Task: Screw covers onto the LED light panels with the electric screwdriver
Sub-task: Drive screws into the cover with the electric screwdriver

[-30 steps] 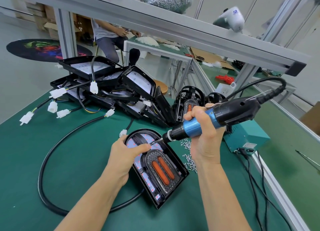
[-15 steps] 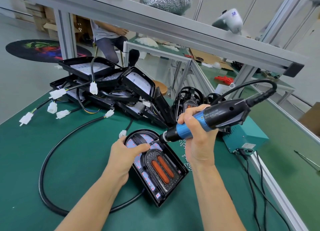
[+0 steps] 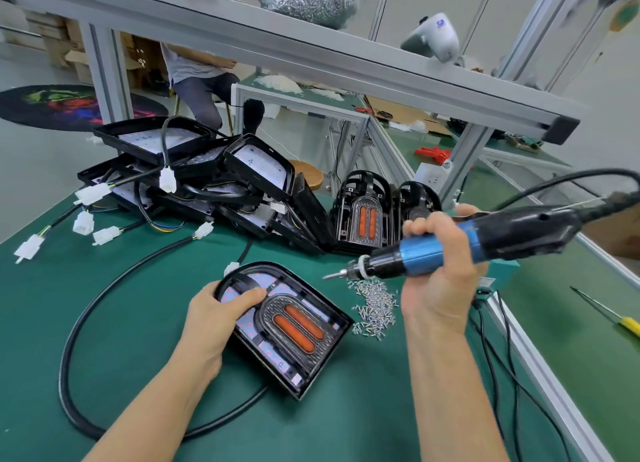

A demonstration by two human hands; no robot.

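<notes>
Panel (image 3: 282, 326) sat flat on the green mat (image 3: 104, 305), right in front, arch end pointing away. Held down by left hand (image 3: 214, 314), thumb laid across the top of the lit board, fingers wrapped round the rim. Had cover (image 3: 294, 323) seated in the middle: black, ribbed, U-shaped, with two orange oval lenses.

Big change from half a second back: screwdriver (image 3: 460, 245) no longer had its bit at the panel's upper edge. Lifted off and swung right, tip now hanging over the screws (image 3: 375, 304). Gripped tight in right hand (image 3: 440, 271), fist closed round the blue barrel. Probably means one screw went in and the next was about to be picked up off the pile, so more holes to go. Couldn't actually make out any screw heads on the panel though, too small.

Textures, quick: glossy black plastic shell, pale board with little red dots glowing, shiny loose silver screws, thick rubbery black cable (image 3: 72, 350) looping round the left side. Further back, a messy heap of open housings (image 3: 194, 177) with white connectors, plus two finished-looking units (image 3: 363, 215) stood upright.
</notes>
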